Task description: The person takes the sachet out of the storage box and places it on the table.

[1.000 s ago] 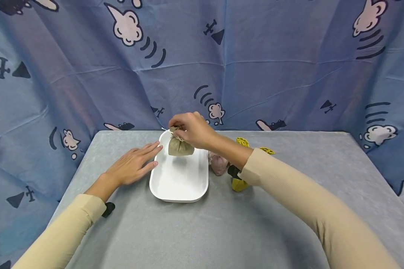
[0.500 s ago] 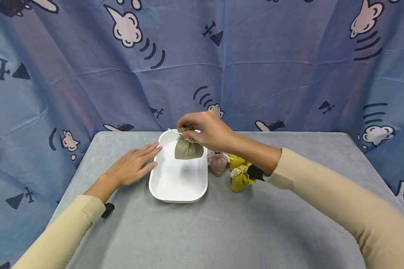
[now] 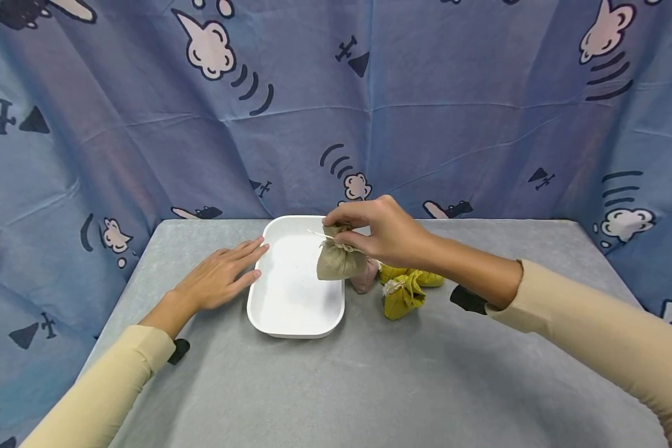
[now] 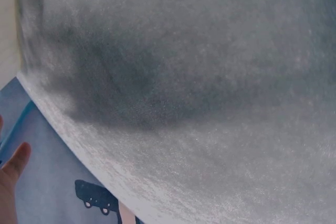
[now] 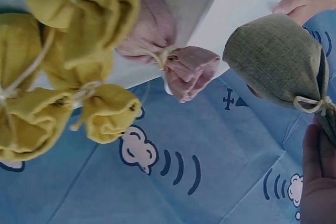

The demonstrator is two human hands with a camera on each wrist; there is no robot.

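Head view, right hand: the right hand (image 3: 389, 233) pinches the tied neck of the grey-green pouch (image 3: 338, 260), which hangs in the air over the right rim of the white tray (image 3: 291, 311).
Head view, left hand: the left hand (image 3: 221, 274) lies flat on the grey table (image 3: 369, 373), fingers straight and slightly spread, fingertips just beside the tray's left rim.
Head view, other pouches: a pink pouch (image 3: 365, 280) sits against the tray's right side, mostly behind the hanging pouch; two yellow pouches (image 3: 403, 292) lie just right of it, toward the table's far edge.
Left wrist view: grey table cloth (image 4: 199, 103) fills the frame; a fingertip (image 4: 13, 169) shows at the left edge.
Right wrist view: the grey-green pouch (image 5: 278, 64) hangs by its cord from the fingers (image 5: 320, 177); the pink pouch (image 5: 168, 56) and yellow pouches (image 5: 68, 72) lie beside the tray (image 5: 231, 9).
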